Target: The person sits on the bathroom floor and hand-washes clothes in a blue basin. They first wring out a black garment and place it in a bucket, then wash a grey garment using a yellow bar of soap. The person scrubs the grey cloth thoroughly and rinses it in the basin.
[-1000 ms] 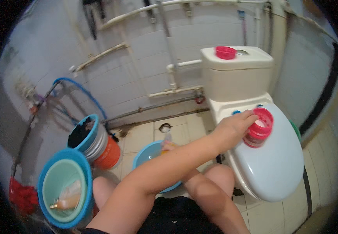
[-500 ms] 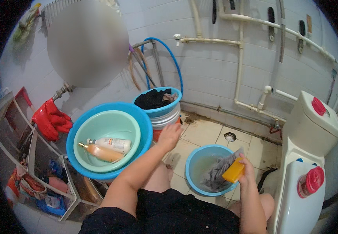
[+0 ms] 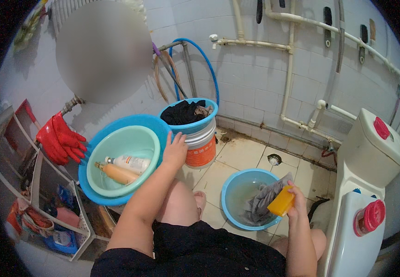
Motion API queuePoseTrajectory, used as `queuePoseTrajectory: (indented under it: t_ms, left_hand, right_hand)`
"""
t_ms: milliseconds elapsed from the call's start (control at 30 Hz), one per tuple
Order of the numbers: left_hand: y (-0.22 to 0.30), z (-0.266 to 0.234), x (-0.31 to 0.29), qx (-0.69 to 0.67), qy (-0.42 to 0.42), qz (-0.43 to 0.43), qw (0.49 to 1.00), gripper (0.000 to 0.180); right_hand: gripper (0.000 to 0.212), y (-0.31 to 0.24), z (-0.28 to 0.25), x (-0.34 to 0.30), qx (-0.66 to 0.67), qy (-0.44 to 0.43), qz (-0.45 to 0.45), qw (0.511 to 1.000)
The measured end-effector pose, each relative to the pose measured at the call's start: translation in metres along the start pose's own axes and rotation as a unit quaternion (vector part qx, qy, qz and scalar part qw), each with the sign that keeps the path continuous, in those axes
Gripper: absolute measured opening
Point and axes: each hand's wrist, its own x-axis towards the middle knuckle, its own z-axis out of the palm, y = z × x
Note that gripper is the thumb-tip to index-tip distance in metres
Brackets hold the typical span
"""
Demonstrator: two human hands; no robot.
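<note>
My right hand (image 3: 296, 206) is closed around a yellow bar of soap (image 3: 280, 201) at the right rim of a light-blue basin (image 3: 225, 194). Behind the soap, a wet grey cloth (image 3: 260, 199) rises from the cloudy water; whether my fingers also grip it is hidden. My left hand (image 3: 176, 150), fingers stretched out, is at the right rim of a large blue basin (image 3: 87, 177). A mint-green basin (image 3: 97, 184) sits inside it, with a white bottle (image 3: 133, 163) and an amber pump bottle (image 3: 117, 173) lying in it.
Beyond my left hand, a small blue basin of dark clothes (image 3: 186, 113) tops a white-and-orange bucket (image 3: 201, 154). Red rubber gloves (image 3: 60, 138) hang at left above a shelf rack (image 3: 82, 226). A toilet (image 3: 370, 143) with a red-lidded jar (image 3: 369, 216) stands at right.
My left hand has moved left and down to the large basin's rim. That basin and its bottles have shifted slightly left and away. My right hand still holds the soap; the view has shifted slightly.
</note>
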Motion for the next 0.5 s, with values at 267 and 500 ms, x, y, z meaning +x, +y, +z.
queuePoseTrajectory:
  t_ms: [267,500]
  left_hand:
    - [-0.027,-0.031,-0.081,-0.030,-0.041,0.000,0.999,0.043]
    - [-0.025,-0.059,-0.102,0.000,-0.054,0.016,0.998,0.044]
  right_hand:
    - [0.057,-0.005,-0.005,-0.009,0.018,0.007,0.003,1.000]
    - [0.055,-0.003,0.003,-0.006,0.017,-0.068,0.025,0.997]
